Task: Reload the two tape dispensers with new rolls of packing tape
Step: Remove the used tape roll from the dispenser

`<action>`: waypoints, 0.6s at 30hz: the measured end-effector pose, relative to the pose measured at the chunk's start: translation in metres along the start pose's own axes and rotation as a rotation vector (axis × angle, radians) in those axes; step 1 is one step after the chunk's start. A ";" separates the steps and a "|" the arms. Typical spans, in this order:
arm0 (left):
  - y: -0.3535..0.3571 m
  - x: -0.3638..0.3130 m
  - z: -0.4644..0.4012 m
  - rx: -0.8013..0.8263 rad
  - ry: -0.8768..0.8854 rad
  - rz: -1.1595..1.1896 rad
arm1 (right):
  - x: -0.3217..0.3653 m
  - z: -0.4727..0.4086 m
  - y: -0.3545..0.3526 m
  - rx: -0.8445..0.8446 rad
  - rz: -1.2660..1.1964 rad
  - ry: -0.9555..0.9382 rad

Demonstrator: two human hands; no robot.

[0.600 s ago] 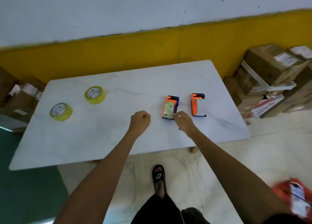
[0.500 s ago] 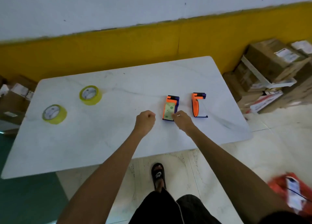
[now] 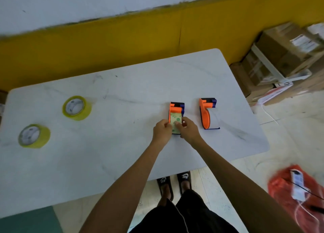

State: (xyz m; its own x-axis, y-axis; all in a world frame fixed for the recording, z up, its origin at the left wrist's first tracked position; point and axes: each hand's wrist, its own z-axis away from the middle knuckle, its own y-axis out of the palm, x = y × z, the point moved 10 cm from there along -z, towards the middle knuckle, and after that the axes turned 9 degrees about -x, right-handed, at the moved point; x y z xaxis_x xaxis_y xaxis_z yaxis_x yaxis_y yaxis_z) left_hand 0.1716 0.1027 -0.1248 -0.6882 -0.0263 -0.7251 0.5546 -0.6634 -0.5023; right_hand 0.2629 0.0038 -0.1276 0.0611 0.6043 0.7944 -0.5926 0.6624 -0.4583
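Note:
Two orange and dark blue tape dispensers stand on the white table [image 3: 105,153]. The left dispenser [image 3: 176,112] holds a pale green roll core. My left hand [image 3: 162,131] grips its left side and my right hand [image 3: 188,130] grips its right side, with a finger on the core. The right dispenser [image 3: 207,113] stands apart to the right with a white core in it. Two new yellow rolls of packing tape lie flat at the table's left: one roll [image 3: 77,107] farther back, the other roll [image 3: 34,135] nearer the left edge.
Cardboard boxes [image 3: 280,57] are stacked on the floor right of the table. A red bag [image 3: 296,194] with a white cable lies on the floor at the lower right. A yellow wall band runs behind the table. My sandalled feet show under the near edge.
My left hand has moved right from the bare table onto the left dispenser. Both hands now hold it. The camera has come closer and tilted down.

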 end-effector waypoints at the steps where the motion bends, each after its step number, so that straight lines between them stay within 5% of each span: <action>1: 0.000 0.000 -0.002 -0.018 -0.008 0.008 | 0.001 -0.003 -0.001 -0.004 0.000 -0.013; 18: -0.014 -0.029 -0.034 -0.156 -0.155 0.273 | 0.036 -0.059 -0.079 -0.032 -0.087 -0.002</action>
State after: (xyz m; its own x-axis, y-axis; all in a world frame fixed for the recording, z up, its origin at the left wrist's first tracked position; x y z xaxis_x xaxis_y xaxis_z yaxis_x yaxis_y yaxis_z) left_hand 0.1996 0.1382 -0.1132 -0.5610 -0.3085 -0.7682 0.7846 -0.4942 -0.3745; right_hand 0.3594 -0.0010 -0.0861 0.1091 0.5431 0.8325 -0.5589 0.7261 -0.4005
